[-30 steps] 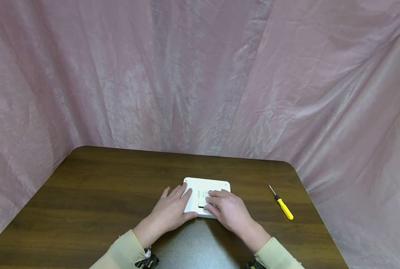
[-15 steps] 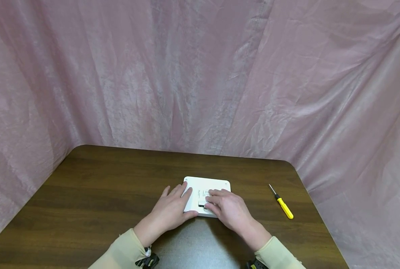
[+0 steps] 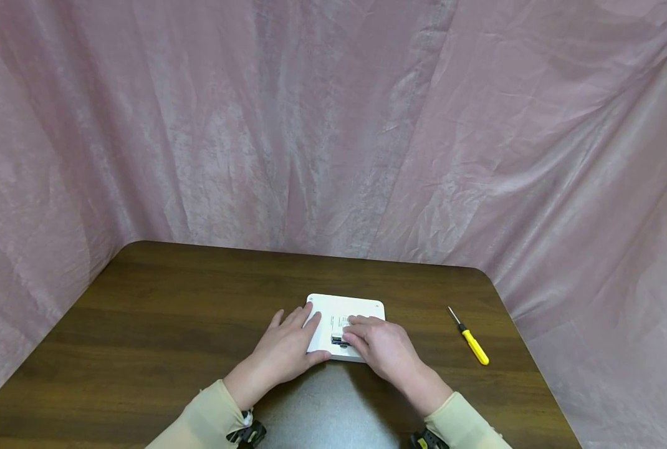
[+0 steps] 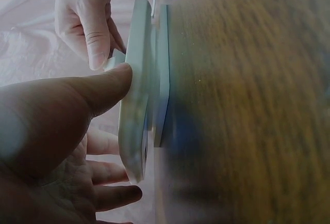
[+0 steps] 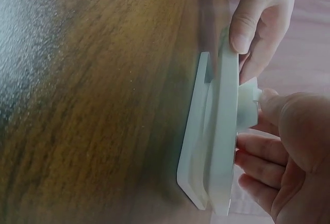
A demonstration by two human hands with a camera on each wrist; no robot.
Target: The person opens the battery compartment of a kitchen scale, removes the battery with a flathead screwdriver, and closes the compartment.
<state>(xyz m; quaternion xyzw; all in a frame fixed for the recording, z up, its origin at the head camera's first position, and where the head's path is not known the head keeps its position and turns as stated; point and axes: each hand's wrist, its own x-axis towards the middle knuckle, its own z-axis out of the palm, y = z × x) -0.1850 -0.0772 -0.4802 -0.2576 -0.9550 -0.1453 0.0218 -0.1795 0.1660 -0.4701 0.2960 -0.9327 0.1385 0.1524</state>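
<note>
A white flat device of two stacked plates, apparently a kitchen scale [image 3: 341,304], lies underside up with printed text on it. My left hand [image 3: 286,347] rests on its left side, fingers straight and spread, with the thumb against the near edge. My right hand [image 3: 386,350] pinches a small white battery cover [image 5: 248,104] between thumb and fingers. That cover stands tilted up from the underside; in the head view the hand mostly hides it. Below the fingertips, part of the battery compartment [image 3: 338,340] shows, dark with what look like batteries inside.
To the right on the brown wooden table [image 3: 199,299] lies a screwdriver [image 3: 475,347] with a yellow handle, its tip pointing away. A pink curtain [image 3: 311,125] hangs behind the table and along its sides.
The battery cover has lifted under my right fingers, and the dark compartment has come into view. My right fingertips have drawn together a little; my left hand has stayed in place.
</note>
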